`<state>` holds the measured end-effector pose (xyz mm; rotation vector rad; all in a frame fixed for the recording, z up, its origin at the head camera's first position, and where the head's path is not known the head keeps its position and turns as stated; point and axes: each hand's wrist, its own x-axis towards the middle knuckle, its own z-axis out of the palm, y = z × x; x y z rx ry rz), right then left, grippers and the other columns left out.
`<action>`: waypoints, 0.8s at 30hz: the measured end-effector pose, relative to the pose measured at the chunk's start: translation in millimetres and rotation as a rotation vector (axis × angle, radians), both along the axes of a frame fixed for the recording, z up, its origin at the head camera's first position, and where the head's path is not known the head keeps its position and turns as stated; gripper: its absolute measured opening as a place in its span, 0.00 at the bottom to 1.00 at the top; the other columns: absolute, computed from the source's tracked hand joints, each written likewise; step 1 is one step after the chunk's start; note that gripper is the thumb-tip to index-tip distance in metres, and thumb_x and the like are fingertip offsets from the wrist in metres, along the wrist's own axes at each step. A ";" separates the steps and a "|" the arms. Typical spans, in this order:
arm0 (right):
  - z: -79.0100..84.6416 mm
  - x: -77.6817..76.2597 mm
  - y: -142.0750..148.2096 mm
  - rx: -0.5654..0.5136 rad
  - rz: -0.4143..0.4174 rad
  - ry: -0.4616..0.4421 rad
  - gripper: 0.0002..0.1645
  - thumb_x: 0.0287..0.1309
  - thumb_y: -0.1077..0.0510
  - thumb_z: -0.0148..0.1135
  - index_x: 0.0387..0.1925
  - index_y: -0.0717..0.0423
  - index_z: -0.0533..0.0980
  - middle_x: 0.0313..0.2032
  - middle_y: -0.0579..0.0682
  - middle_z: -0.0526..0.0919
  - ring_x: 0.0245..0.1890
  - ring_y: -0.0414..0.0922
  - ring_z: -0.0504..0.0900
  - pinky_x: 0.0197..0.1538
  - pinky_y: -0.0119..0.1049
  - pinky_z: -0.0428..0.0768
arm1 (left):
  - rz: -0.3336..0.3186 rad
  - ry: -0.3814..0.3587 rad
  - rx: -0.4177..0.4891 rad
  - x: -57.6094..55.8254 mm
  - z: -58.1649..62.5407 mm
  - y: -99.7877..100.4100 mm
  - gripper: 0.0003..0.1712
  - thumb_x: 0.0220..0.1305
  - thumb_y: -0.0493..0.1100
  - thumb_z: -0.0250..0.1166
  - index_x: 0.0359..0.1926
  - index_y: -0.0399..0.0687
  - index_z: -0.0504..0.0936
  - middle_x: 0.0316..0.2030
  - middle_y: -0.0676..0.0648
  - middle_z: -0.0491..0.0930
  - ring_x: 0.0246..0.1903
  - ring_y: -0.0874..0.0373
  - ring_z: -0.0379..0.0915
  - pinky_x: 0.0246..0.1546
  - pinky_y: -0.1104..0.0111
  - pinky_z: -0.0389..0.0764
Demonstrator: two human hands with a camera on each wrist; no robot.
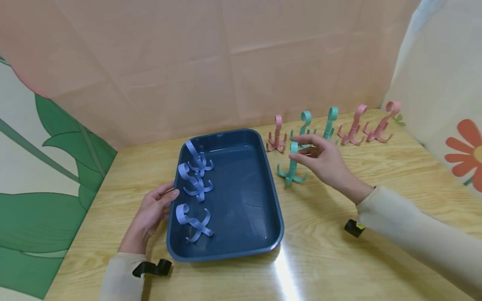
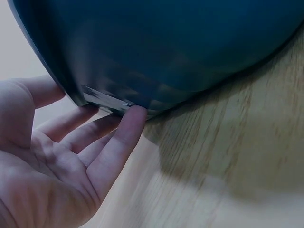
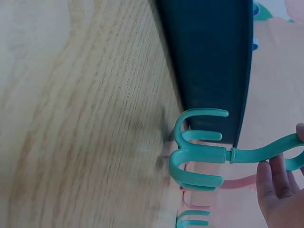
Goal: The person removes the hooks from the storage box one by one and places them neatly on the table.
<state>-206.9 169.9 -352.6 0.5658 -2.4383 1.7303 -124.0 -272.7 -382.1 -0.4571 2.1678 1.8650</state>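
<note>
A cream left sleeve [image 1: 120,278] and matching right sleeve [image 1: 410,234] are worn full-length; the left hand [image 1: 150,210] and right hand [image 1: 324,161] are left bare. At the left sleeve's end a bent black band [image 1: 150,268] is fitted, at the right's a black piece [image 1: 353,228] marked yellow.

A wood-grained table [image 1: 324,259] bears a dark blue tray [image 1: 237,196] between the two sets of fingers: the tray's left side meets the left fingers [image 2: 127,126], while its right side lies left of the right fingers [image 1: 308,140]. Just beyond the right fingers stand two green hooks [image 1: 330,123], partly hidden. One pink hook [image 1: 277,133] stands to those fingers' left, slightly farther off; two more pink hooks [image 1: 355,127] stand to their right.
</note>
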 end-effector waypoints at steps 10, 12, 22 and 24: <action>-4.5 -13.0 -15.0 -0.023 -0.037 -0.067 0.25 0.61 0.55 0.71 0.58 0.56 0.77 0.53 0.51 0.80 0.41 0.41 0.86 0.43 0.31 0.83 | -0.012 0.015 0.001 -0.5 -0.7 -0.4 0.31 0.74 0.51 0.60 0.73 0.50 0.68 0.60 0.42 0.79 0.50 0.53 0.82 0.44 0.59 0.84; -5.3 -15.2 -17.4 -0.025 -0.042 -0.069 0.25 0.61 0.55 0.72 0.58 0.55 0.77 0.52 0.51 0.80 0.41 0.41 0.86 0.42 0.31 0.83 | -0.016 0.022 0.002 -0.6 -0.2 -0.2 0.31 0.74 0.51 0.60 0.74 0.50 0.68 0.61 0.42 0.79 0.49 0.54 0.83 0.43 0.60 0.84; -9.9 -19.7 -25.5 -0.052 -0.029 -0.054 0.26 0.59 0.60 0.73 0.57 0.58 0.76 0.52 0.53 0.79 0.40 0.42 0.86 0.42 0.32 0.84 | -0.016 0.034 0.001 0.5 -0.1 -0.3 0.31 0.75 0.51 0.59 0.74 0.49 0.68 0.61 0.41 0.78 0.50 0.53 0.82 0.42 0.61 0.84; -10.2 -19.1 -25.9 -0.051 -0.026 -0.060 0.26 0.59 0.60 0.73 0.58 0.57 0.75 0.51 0.54 0.79 0.40 0.42 0.86 0.42 0.32 0.84 | -0.014 0.033 0.004 0.6 -0.1 -0.1 0.31 0.74 0.51 0.60 0.74 0.49 0.68 0.61 0.41 0.78 0.51 0.53 0.82 0.42 0.61 0.84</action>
